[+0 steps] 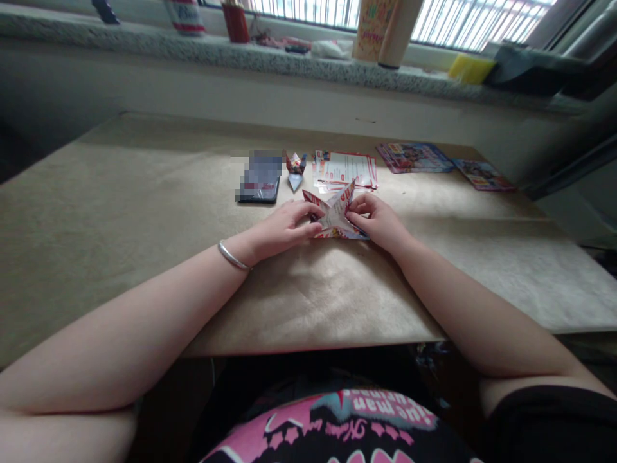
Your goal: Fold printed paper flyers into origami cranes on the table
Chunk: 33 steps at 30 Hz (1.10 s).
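Near the middle of the bench (308, 302), the left hand (288, 226) and right hand (380, 223) hold opposite sides of a folded printed paper (336, 220); light, even finger pressure should keep its 2 raised points crisp. Beyond sit a smaller folded figure (295, 172) and flat printed sheets (346, 168), best left unbumped.

Odds and ends line the sill (270, 59) at my 12 o'clock.
I see a white container (186, 16) with blue lettering at 11, a red cup (234, 23) nearer 12, a yellow item (471, 69) at 1, and a barred window (313, 11) behind.
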{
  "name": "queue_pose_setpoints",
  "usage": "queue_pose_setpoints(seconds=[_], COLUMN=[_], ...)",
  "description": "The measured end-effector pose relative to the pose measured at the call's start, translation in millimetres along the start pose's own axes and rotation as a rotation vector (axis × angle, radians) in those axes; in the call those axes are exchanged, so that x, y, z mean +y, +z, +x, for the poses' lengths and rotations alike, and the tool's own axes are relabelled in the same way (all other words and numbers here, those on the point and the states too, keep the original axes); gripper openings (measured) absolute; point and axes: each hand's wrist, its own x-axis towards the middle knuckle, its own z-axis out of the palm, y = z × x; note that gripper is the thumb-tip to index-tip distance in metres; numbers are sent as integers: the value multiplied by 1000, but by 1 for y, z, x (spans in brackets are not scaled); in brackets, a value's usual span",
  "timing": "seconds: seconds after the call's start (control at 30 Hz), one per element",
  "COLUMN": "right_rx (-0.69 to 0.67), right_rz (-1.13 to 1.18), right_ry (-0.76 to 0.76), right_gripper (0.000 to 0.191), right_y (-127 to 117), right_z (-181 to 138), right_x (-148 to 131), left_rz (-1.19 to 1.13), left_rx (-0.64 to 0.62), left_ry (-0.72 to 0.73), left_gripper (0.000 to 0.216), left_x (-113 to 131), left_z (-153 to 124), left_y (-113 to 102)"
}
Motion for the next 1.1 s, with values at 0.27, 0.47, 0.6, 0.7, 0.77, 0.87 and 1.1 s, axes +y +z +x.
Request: queue_pose_setpoints(seconds=[0.27,0.47,0.6,0.7,0.77,0.87,1.1], right_rx=[-68,-141,-100,-41,-15,-3,50], right_rz=[-175,-206,-262,-291,-270,-225,-239], right_ry=[-83,-164,-176,-210,-229,-245,-278], right_gripper=[24,28,20,16,16,17,12], right_y=[-11,-10,-7,-5,-3,-1,1], right_z=[-3,-8,-9,-9,-10,-12,-11], right_x=[-1,-3,-7,-9,-11,-14,-15], left_rz=[152,177,122,109,99,78,52], left_rx=[-50,60,135,178,199,209,353], left_ry=[5,45,120,143,130,136,151], left_gripper=[64,32,22,21,20,21,17], left_x=[-3,-10,-11,-10,-9,-10,-7], left_z=[1,2,2,2,2,4,5], left_y=[2,8,8,8,9,12,12])
